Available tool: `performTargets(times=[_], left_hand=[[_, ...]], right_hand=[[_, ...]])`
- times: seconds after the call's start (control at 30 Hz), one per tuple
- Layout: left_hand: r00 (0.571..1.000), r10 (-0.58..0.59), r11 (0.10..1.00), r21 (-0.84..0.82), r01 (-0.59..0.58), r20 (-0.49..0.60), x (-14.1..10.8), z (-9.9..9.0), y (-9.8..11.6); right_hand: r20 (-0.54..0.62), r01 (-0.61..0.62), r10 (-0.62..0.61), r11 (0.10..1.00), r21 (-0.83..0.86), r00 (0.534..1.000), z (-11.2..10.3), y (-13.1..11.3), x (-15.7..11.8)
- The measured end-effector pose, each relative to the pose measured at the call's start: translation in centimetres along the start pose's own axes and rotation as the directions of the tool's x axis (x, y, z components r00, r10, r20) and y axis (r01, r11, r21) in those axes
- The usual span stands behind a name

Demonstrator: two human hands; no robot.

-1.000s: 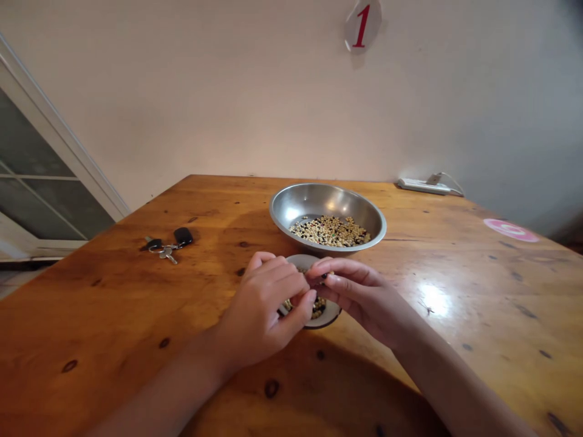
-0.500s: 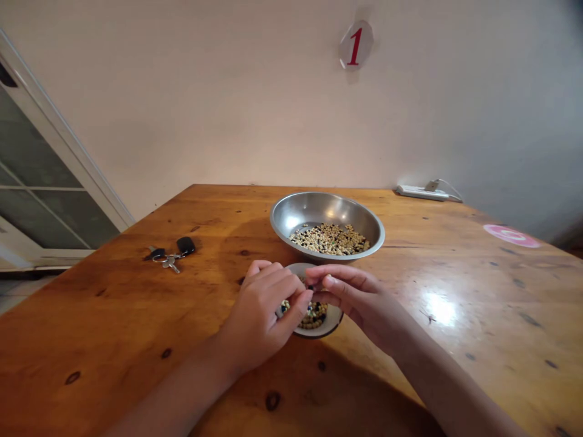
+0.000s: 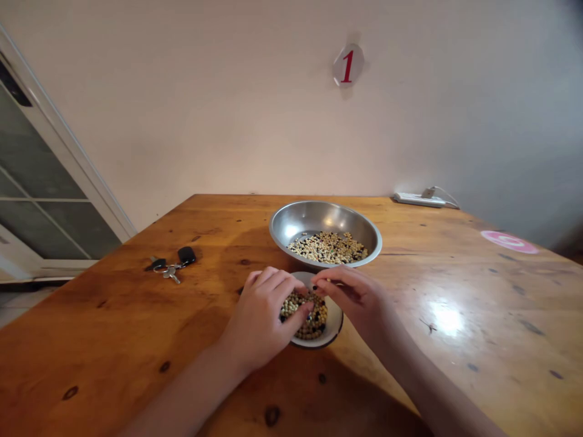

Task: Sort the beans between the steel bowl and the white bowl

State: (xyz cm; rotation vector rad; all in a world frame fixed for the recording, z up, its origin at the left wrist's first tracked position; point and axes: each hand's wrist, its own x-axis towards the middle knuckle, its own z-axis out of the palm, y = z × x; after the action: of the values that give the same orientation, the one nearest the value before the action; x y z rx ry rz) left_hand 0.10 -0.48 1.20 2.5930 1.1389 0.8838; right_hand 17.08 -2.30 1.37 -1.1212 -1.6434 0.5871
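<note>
A small white bowl (image 3: 336, 321) with a dark rim holds pale and dark beads (image 3: 314, 321). Over its left side is my left hand (image 3: 266, 315), thumb and fingers apart, with nothing seen between them. My right hand (image 3: 359, 297) is above the bowl's right edge, thumb and forefinger pinched on a small dark bead (image 3: 315, 287); a pale one shows by the fingertips. Just behind, a large steel bowl (image 3: 371, 243) contains many more pale and dark beads (image 3: 328, 247).
On the wooden table (image 3: 122, 315), a bunch of keys (image 3: 170, 271) with a black fob lies left. A white power strip (image 3: 419, 199) stands at the back right, near a round pink sticker (image 3: 509, 241). The wall is behind.
The hands have moved slightly apart, and my left thumb and fingers have opened. More of the small bowl's contents shows. The whole view has shifted a little, with the table lower.
</note>
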Motion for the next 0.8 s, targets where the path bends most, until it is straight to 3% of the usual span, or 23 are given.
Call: performTargets(times=[0.17,0.33,0.57,0.8], left_hand=[[0.999,0.002,0.999,-0.035,-0.004,-0.044,-0.09,0.25,-0.3],[0.995,0.024,0.996,-0.079,-0.032,-0.101,-0.03,0.53,-0.42],[0.99,0.047,0.993,-0.105,-0.061,-0.137,0.03,0.51,-0.05],[0.977,0.097,0.981,-0.148,-0.125,-0.189,-0.35,0.48,0.29]], right_hand=[[0.042,0.167,-0.163,0.97,-0.177,0.986,0.09,-0.19,-0.1],[0.106,0.195,-0.178,0.963,-0.186,0.978,0.24,-0.23,-0.27],[0.098,0.07,-0.061,0.994,-0.083,0.993,0.18,0.0,-0.28],[0.167,-0.018,-0.002,0.993,0.117,0.986,0.42,-0.23,-0.48]])
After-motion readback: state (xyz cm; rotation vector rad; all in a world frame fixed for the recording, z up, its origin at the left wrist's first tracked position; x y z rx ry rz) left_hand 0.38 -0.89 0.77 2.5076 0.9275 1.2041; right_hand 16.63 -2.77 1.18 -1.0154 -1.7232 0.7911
